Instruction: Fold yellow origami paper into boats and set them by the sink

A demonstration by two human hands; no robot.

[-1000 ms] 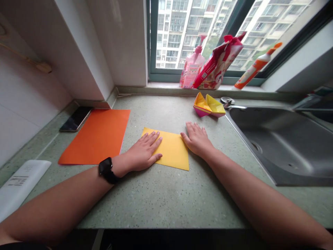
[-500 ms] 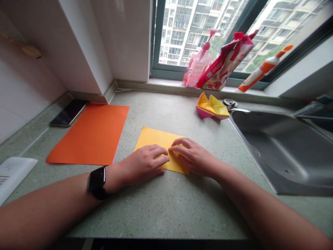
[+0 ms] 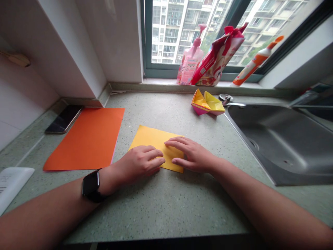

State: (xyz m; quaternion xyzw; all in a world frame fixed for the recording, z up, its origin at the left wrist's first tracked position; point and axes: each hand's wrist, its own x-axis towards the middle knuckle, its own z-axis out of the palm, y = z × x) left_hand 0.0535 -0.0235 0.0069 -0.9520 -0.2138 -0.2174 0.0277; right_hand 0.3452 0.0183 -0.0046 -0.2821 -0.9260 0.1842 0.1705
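A yellow sheet of paper point(image 3: 153, 140) lies flat on the speckled green counter point(image 3: 166, 205) in front of me. My left hand point(image 3: 139, 162), a black watch on its wrist, has its fingers curled at the sheet's near edge and grips it there. My right hand point(image 3: 191, 156) rests on the sheet's near right part with fingers stretched out flat and thumb at the near edge. The two hands almost touch each other.
A large orange sheet point(image 3: 85, 139) lies to the left, with a black phone point(image 3: 63, 118) beyond it and a white object point(image 3: 10, 182) at the far left. A folded paper boat point(image 3: 207, 103) sits by the steel sink point(image 3: 283, 139). A pink pump bottle point(image 3: 189, 62), red pouch point(image 3: 217, 55) and orange-capped bottle point(image 3: 253, 64) stand on the windowsill.
Both hands drew back from lying flat on the sheet's left and right sides to its near edge and came together; the left curled its fingers there.
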